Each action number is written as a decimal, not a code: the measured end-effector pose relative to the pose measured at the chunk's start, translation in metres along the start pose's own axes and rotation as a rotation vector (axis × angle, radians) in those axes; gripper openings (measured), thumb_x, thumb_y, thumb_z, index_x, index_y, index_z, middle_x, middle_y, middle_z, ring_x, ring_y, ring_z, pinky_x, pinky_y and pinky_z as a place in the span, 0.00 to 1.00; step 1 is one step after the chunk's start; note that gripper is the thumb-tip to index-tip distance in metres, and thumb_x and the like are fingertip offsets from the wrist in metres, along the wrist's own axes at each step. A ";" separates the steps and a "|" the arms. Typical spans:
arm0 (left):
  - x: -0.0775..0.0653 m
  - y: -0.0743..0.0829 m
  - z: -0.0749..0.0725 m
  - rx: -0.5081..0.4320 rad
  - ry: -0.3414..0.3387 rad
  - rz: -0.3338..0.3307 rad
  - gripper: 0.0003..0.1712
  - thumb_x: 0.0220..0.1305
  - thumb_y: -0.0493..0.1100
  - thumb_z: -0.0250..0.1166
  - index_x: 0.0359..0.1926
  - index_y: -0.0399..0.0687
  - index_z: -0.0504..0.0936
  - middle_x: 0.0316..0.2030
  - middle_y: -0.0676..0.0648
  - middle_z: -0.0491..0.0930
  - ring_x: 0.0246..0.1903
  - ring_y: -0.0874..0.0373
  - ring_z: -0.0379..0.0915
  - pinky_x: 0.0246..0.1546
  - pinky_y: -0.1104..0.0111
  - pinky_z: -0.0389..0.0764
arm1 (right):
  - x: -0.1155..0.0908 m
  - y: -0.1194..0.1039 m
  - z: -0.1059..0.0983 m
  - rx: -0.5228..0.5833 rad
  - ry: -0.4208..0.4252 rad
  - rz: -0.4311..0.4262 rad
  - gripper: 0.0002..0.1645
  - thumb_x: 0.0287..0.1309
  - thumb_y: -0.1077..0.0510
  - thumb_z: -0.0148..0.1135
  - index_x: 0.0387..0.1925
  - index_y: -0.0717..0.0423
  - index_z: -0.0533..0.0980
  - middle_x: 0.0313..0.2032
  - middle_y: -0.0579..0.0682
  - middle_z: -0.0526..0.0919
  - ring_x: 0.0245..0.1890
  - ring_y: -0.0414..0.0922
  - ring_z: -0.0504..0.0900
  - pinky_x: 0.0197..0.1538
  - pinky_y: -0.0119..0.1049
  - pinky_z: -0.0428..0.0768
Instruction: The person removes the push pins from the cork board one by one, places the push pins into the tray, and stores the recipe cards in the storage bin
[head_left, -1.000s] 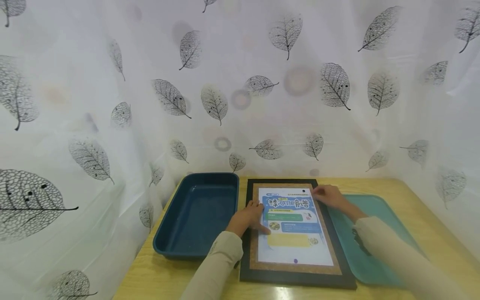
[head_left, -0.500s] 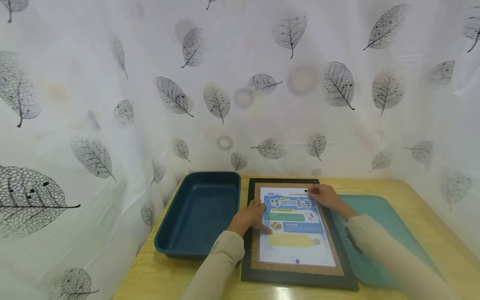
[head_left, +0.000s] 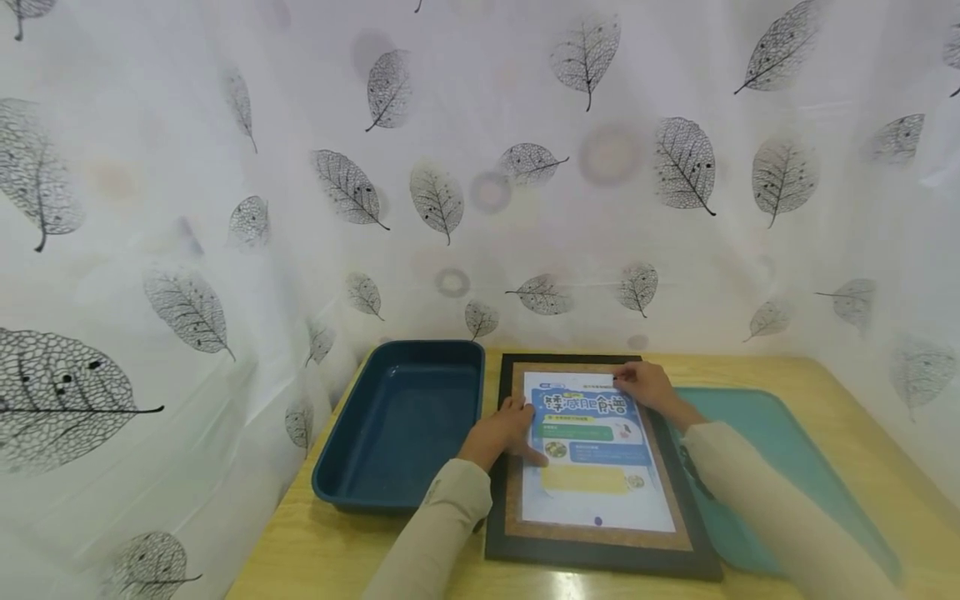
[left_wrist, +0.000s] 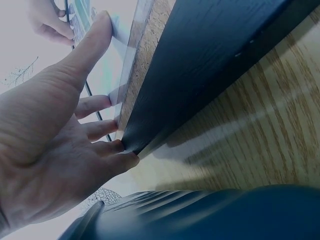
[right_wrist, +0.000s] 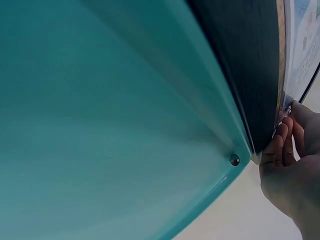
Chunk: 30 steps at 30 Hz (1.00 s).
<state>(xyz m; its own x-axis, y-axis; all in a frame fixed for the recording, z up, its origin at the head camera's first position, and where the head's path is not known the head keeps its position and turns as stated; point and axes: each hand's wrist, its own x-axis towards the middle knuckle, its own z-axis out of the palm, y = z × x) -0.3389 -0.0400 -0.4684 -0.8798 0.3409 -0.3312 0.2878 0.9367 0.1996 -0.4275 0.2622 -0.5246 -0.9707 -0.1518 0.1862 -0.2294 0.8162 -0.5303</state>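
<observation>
A printed poster (head_left: 600, 504) in a clear sleeve lies on a cork board with a black frame (head_left: 600, 560). My left hand (head_left: 498, 437) rests along the left side with fingers spread. Its thumb lies on the poster, and the other fingers reach the cork and frame edge in the left wrist view. My right hand (head_left: 648, 387) is at the poster's top right, thumb and index finger pinching a small dark pushpin (head_left: 616, 377) mostly hidden by the fingertips. Another pushpin, a purple one (head_left: 597, 521), sits at the poster's bottom edge.
A deep dark blue tray (head_left: 324, 479) stands left of the board. To the right, partly under my right forearm, lies a shallow teal tray (head_left: 750, 417); a small shiny round piece (right_wrist: 234, 160) sits in its corner. A leaf-patterned curtain (head_left: 480, 242) rises behind the wooden table (head_left: 277, 550).
My right hand has moved left from the board's right edge to the top pushpin, its fingertips now covering most of it. The left hand has stayed in place on the poster.
</observation>
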 end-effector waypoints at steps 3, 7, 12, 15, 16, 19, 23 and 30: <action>0.000 0.001 0.000 0.002 -0.001 -0.002 0.62 0.53 0.67 0.78 0.80 0.47 0.59 0.82 0.43 0.50 0.81 0.46 0.44 0.77 0.50 0.57 | 0.000 -0.001 0.000 0.002 0.000 0.011 0.14 0.66 0.61 0.67 0.48 0.67 0.84 0.41 0.62 0.88 0.42 0.58 0.86 0.52 0.56 0.83; 0.002 0.000 0.002 0.012 -0.002 0.002 0.62 0.54 0.67 0.78 0.80 0.46 0.59 0.82 0.42 0.50 0.81 0.46 0.44 0.77 0.50 0.56 | 0.000 -0.002 -0.001 0.020 -0.009 0.034 0.13 0.66 0.60 0.68 0.47 0.65 0.85 0.42 0.61 0.88 0.44 0.58 0.86 0.54 0.57 0.82; 0.003 -0.001 0.003 0.028 -0.002 0.010 0.63 0.54 0.68 0.77 0.80 0.46 0.58 0.82 0.42 0.50 0.81 0.45 0.44 0.77 0.50 0.56 | 0.004 0.001 0.000 0.019 -0.030 0.073 0.12 0.66 0.60 0.67 0.47 0.64 0.85 0.41 0.60 0.88 0.43 0.57 0.85 0.52 0.55 0.82; 0.004 0.000 0.003 0.030 -0.004 0.013 0.63 0.54 0.68 0.77 0.80 0.46 0.58 0.82 0.42 0.49 0.81 0.46 0.44 0.77 0.51 0.57 | 0.007 0.003 0.000 0.006 -0.043 0.094 0.12 0.66 0.59 0.68 0.46 0.63 0.85 0.40 0.59 0.88 0.41 0.54 0.85 0.51 0.53 0.82; 0.004 0.000 0.002 0.029 -0.004 0.013 0.63 0.54 0.68 0.77 0.80 0.46 0.58 0.82 0.42 0.49 0.81 0.45 0.44 0.77 0.50 0.57 | 0.008 0.003 0.000 0.004 -0.049 0.100 0.12 0.66 0.59 0.68 0.46 0.63 0.85 0.40 0.59 0.88 0.40 0.54 0.85 0.50 0.53 0.82; 0.004 0.000 0.002 0.029 -0.001 0.012 0.62 0.54 0.67 0.78 0.80 0.46 0.59 0.82 0.42 0.50 0.81 0.46 0.44 0.77 0.50 0.57 | 0.009 0.001 -0.002 -0.003 -0.070 0.121 0.13 0.66 0.59 0.67 0.46 0.64 0.85 0.39 0.59 0.87 0.40 0.54 0.84 0.51 0.53 0.82; 0.005 0.000 0.003 0.034 0.001 0.009 0.62 0.53 0.68 0.78 0.80 0.46 0.59 0.82 0.43 0.50 0.81 0.46 0.45 0.77 0.50 0.57 | 0.009 -0.003 -0.004 -0.010 -0.089 0.133 0.13 0.66 0.59 0.67 0.46 0.65 0.84 0.39 0.59 0.87 0.40 0.54 0.84 0.51 0.53 0.82; 0.004 0.000 0.002 0.032 0.001 0.006 0.63 0.53 0.67 0.78 0.80 0.47 0.59 0.82 0.43 0.50 0.81 0.46 0.44 0.77 0.50 0.57 | 0.006 -0.007 -0.005 -0.008 -0.095 0.144 0.12 0.67 0.60 0.66 0.45 0.67 0.84 0.39 0.60 0.87 0.40 0.54 0.84 0.51 0.52 0.82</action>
<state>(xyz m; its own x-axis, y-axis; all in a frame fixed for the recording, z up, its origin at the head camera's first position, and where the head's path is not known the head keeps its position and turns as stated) -0.3419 -0.0383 -0.4720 -0.8784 0.3461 -0.3297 0.3045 0.9368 0.1720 -0.4316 0.2583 -0.5157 -0.9960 -0.0845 0.0298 -0.0872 0.8375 -0.5394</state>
